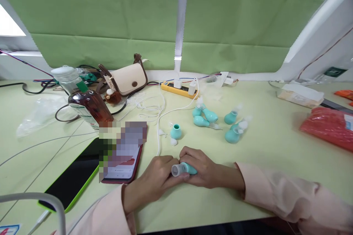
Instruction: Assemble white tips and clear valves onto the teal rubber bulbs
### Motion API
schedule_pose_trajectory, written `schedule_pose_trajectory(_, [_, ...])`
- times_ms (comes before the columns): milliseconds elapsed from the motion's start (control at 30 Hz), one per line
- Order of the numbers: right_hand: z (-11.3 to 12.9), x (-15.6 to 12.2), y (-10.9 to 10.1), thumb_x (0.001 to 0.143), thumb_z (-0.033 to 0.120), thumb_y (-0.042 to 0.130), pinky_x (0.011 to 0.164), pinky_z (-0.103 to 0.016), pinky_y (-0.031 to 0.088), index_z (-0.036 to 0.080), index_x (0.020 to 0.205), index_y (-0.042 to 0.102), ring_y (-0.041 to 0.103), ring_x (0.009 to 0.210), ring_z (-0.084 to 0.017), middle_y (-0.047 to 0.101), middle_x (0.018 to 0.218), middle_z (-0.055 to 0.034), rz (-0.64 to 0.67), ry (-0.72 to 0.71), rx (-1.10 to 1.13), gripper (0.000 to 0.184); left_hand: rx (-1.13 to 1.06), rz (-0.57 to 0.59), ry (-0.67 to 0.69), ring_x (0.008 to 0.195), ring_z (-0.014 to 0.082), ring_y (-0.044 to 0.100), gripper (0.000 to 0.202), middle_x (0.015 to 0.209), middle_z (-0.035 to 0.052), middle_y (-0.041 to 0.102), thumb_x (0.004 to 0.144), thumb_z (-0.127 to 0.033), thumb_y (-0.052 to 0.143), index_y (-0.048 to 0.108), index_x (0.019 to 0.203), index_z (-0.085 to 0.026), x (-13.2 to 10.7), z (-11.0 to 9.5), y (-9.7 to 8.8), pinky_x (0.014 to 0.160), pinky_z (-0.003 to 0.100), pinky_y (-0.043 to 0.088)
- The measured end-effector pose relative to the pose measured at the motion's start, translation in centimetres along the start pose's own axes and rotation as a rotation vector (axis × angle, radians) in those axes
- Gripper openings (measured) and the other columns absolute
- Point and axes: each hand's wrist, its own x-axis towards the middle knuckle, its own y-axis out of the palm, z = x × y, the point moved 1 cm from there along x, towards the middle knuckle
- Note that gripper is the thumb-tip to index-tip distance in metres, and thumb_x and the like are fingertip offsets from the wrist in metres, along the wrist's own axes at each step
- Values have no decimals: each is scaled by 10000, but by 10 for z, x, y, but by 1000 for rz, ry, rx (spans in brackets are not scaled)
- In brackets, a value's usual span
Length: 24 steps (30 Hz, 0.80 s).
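Observation:
Close to the table's front edge, both hands meet around a teal nasal aspirator (190,169) with a clear plastic end pointing left. My right hand (205,167) is closed around its teal bulb. My left hand (157,176) pinches it from the other side, fingers by the clear end; part of the bulb is hidden by the hands. Just beyond them, an open teal bulb (175,132) stands upright without a nozzle, beside a small white piece (173,141). Several more aspirators lie further back, among them one teal bulb (210,115) and another (232,135) to the right.
Two phones, one black with a green edge (74,172) and one with a lit screen (127,154), lie at left. Behind them are a brown bottle (89,106), a cream handbag (128,79) and a yellow power strip (172,89) with white cables. A red package (328,126) lies right.

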Motion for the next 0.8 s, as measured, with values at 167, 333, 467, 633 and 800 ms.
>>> schedule_pose_trajectory(167, [1,-1,0,856,364,330,501,-223,413,127,803,478,442,636,-128,493,740,-72,86,-66,-86,284,-531,43,-167,473,72,206,420,521,-55,238,819,-468,320,301,523,-171,-3,2,8,399,203,201])
schedule_pose_trajectory(333, [-1,3,2,853,432,318,467,-210,400,121,748,485,442,599,-120,496,695,-67,46,-123,-136,368,-751,6,-263,442,62,220,489,481,-60,264,727,-607,367,306,506,-175,-3,1,12,379,191,200])
schedule_pose_trajectory(467, [-3,6,0,851,401,334,433,-209,376,161,663,451,421,551,-115,464,620,-30,-22,-273,-179,326,-903,-17,-313,348,54,222,490,368,-72,268,769,-590,276,257,477,-197,-2,3,14,350,197,208])
schedule_pose_trajectory(633, [-12,11,-9,835,366,369,517,-228,416,164,755,447,455,648,-127,454,721,-44,-182,-131,-106,231,-561,-173,-243,365,72,282,452,404,-54,316,822,-490,234,295,487,-193,-2,6,0,377,207,246])
schedule_pose_trajectory(800, [-41,16,-14,827,341,394,633,-315,410,139,851,481,450,768,-185,454,834,-92,-252,127,-343,221,282,-120,-151,642,180,525,215,708,53,556,821,-294,382,500,904,-134,0,7,-1,576,291,427])
